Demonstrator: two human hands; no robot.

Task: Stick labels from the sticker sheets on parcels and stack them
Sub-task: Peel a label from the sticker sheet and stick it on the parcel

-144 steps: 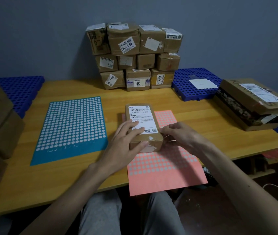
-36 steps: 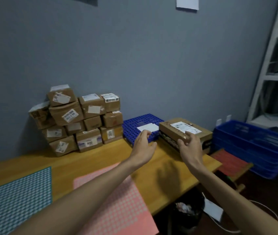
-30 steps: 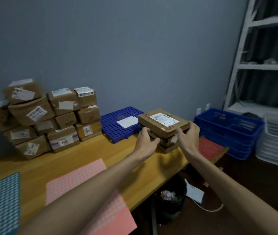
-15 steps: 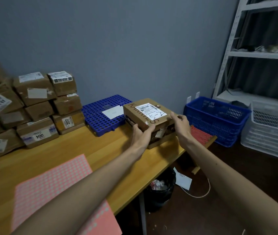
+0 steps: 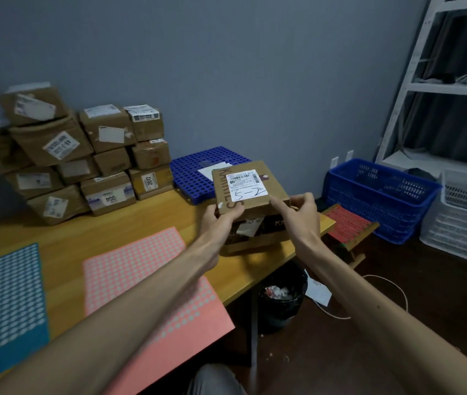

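I have the flat brown cardboard parcel with a white shipping label [image 5: 248, 186] in both grips: left grip [image 5: 221, 220] curled round its near-left corner, right grip [image 5: 298, 215] pinching the near-right edge. The parcel sits tilted over a second brown box [image 5: 258, 238] at the wooden bench [image 5: 141, 220] end. A wall stack of brown parcels [image 5: 84, 163] is built. My judgement: this one lacks a dot from the pink sticker sheet [image 5: 146, 280], then stacking.

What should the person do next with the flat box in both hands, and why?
Probably carry the flat box to the pink sticker sheet and set it down there. The left hand and right hand grip its near corners, and that sheet, where the stickers are, lies nearer the person.
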